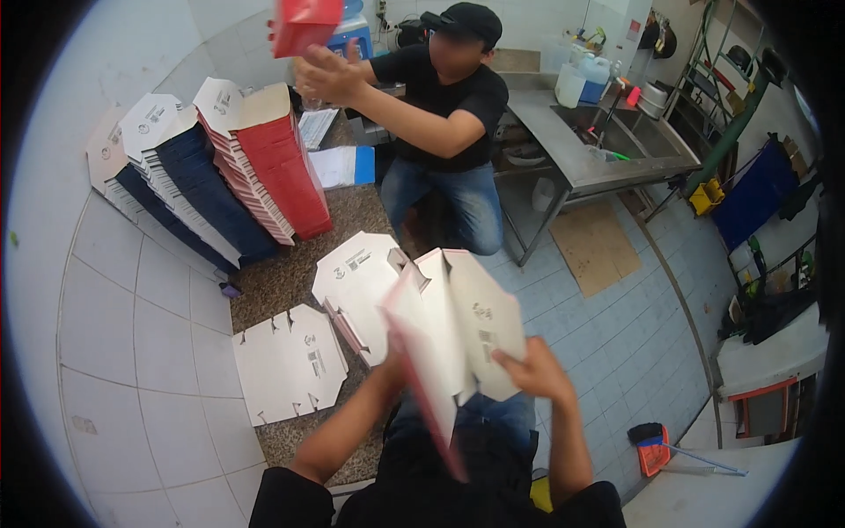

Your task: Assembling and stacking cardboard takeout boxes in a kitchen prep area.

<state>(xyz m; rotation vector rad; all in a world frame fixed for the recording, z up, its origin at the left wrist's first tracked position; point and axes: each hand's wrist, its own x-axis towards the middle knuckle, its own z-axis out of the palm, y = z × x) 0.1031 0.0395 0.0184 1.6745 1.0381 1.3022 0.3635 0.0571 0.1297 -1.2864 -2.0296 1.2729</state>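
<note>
Both my hands hold one flat cardboard box blank (453, 330), white inside and red outside, partly folded in front of my chest. My left hand (393, 359) grips its left panel from behind and is mostly hidden by it. My right hand (537, 370) pinches the right flap. On the speckled counter (282, 282) to my left lie a flat white blank (286, 363) and a small stack of blanks (356, 286). A person in a black shirt (444, 106) sits across from me, their hands on a red folded box (304, 25) held high.
Upright rows of flat blanks, blue (189, 189) and red (282, 167), lean against the tiled wall. A steel sink table (607, 154) stands at the right with jugs on it. A cardboard sheet (594, 246) and a red dustpan (653, 447) lie on the tiled floor.
</note>
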